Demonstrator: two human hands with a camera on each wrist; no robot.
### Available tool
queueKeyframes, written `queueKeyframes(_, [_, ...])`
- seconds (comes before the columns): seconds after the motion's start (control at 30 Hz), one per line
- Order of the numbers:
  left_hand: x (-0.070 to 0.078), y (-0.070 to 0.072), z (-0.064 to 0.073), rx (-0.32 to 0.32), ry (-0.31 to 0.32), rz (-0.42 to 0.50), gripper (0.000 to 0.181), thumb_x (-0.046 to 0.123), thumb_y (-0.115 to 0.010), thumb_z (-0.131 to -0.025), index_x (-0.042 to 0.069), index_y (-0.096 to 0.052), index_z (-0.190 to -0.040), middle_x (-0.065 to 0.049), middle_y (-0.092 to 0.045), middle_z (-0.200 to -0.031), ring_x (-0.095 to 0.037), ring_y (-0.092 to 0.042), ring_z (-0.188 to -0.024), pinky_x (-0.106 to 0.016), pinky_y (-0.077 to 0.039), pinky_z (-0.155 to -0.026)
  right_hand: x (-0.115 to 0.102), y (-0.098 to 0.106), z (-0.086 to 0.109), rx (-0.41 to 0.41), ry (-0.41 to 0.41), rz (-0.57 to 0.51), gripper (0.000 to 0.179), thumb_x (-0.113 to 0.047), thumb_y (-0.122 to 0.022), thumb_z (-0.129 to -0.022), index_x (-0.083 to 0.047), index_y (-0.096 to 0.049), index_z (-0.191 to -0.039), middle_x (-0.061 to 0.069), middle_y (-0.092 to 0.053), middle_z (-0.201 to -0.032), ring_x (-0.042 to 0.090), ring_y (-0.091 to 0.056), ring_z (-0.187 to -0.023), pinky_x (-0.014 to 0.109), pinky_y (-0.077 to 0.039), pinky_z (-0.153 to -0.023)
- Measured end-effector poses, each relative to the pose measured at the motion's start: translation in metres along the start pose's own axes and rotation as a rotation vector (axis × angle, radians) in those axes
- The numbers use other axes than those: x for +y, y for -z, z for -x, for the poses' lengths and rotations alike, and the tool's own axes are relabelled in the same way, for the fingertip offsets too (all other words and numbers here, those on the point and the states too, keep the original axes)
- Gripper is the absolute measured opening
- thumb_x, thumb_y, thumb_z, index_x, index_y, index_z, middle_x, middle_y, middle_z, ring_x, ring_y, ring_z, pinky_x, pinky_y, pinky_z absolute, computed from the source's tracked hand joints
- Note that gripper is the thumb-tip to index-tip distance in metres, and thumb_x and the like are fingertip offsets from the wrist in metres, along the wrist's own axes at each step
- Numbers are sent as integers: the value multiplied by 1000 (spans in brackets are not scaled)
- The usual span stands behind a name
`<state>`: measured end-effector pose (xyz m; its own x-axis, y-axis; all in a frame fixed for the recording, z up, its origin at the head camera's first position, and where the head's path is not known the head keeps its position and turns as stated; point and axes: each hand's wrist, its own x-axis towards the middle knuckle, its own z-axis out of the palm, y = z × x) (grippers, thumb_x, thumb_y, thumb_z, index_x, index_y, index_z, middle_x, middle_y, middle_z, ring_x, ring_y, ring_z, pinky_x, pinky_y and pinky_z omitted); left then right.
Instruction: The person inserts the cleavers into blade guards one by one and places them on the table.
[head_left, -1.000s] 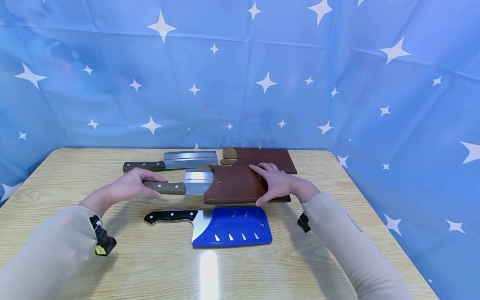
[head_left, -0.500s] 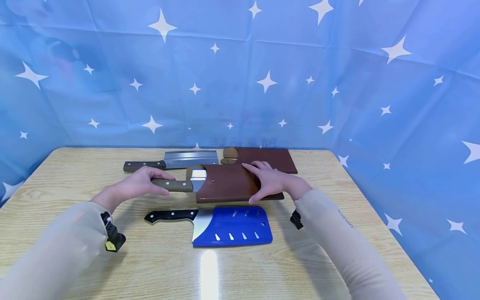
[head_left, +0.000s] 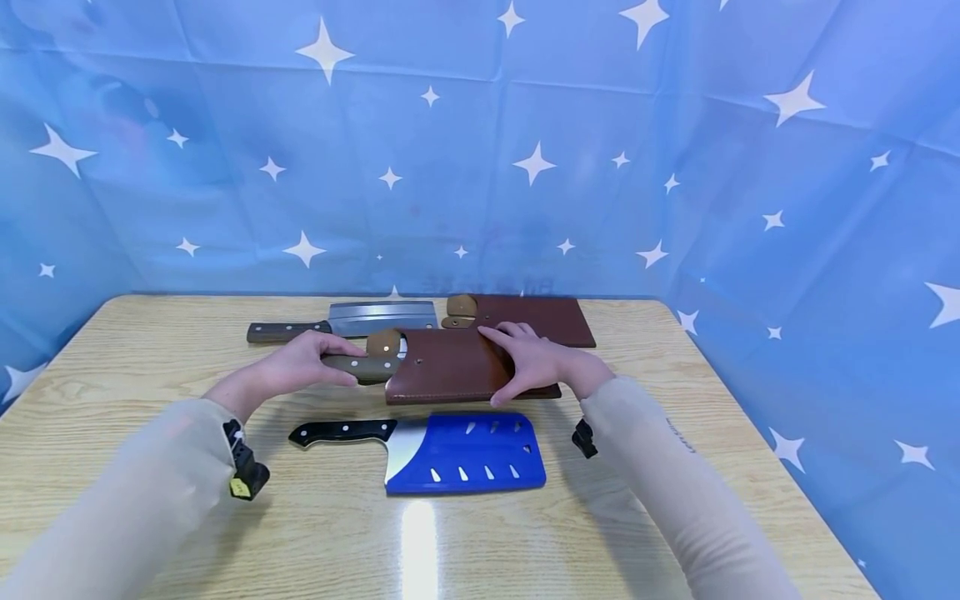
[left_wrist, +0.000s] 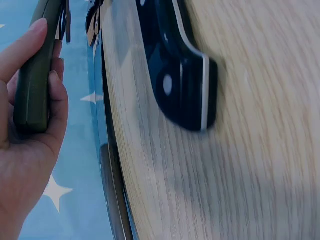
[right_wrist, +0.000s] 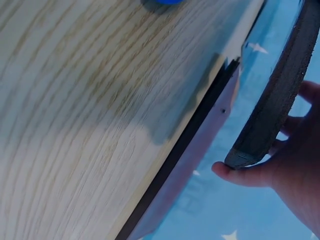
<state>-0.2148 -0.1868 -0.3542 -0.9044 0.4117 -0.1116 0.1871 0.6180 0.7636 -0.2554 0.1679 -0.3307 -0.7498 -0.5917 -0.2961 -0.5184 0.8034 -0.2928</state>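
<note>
In the head view my left hand (head_left: pixel 303 367) grips the olive handle (head_left: pixel 367 365) of a cleaver. Nearly all of its blade is hidden inside a brown leather sheath (head_left: pixel 442 362), with only a sliver of metal showing at the mouth. My right hand (head_left: pixel 536 362) holds that sheath by its far right end, thumb on the near edge and fingers over the far edge. The left wrist view shows the fingers and thumb wrapped round the olive handle (left_wrist: pixel 35 80). In the right wrist view the thumb presses the sheath's edge (right_wrist: pixel 270 100), which is lifted off the table.
Closer to me lies a black-handled cleaver with a blue blade cover (head_left: pixel 480 454). Behind are a bare cleaver with a dark handle (head_left: pixel 382 317) and a second brown leather sheath (head_left: pixel 536 319). The wooden table (head_left: pixel 315 542) meets a blue star-patterned cloth (head_left: pixel 450 125).
My left hand has moved right, sliding the cleaver's blade deeper into the sheath. My right hand and the sheath have shifted a little to the left.
</note>
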Motion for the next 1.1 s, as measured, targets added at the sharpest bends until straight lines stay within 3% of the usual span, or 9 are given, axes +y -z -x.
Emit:
queueKeyframes(0.17, [5,-6,-9,-14,-20,15,46,21,-74,-79,6,-62,-121,-15,-62,-118,-22,-58,-97,-33,-48,-79,-5,-1,-5,-1,11,9,112,-58,-74,-67,-21,-11,-152,14,-17,-154,38,-12,-141,68,-22,-103])
queueKeyframes(0.3, [3,-9,-14,-17,-27,47,45,17,-75,-78,3,-63,-119,-13,-65,-106,-14,-55,-80,-29,-47,-70,-4,-4,-7,4,2,12,112,-56,-75,-67,-20,-12,-152,15,-18,-154,38,-13,-140,68,-22,-102])
queueKeyframes(0.83, [-22,-27,-25,-99,-20,72,42,14,-72,-81,2,-62,-120,-16,-62,-111,-17,-55,-89,-30,-44,-77,6,-36,-22,-34,-57,1,112,-58,-74,-65,-23,-12,-152,12,-12,-157,36,-10,-142,65,-23,-105])
queueKeyframes(1.1, [-24,-30,-27,-72,-22,60,42,14,-71,-82,3,-61,-121,-18,-58,-119,-19,-53,-95,-29,-44,-80,8,-35,-21,-41,-53,-11,113,-64,-71,-65,-22,-13,-152,13,-9,-157,37,-7,-142,66,-17,-107])
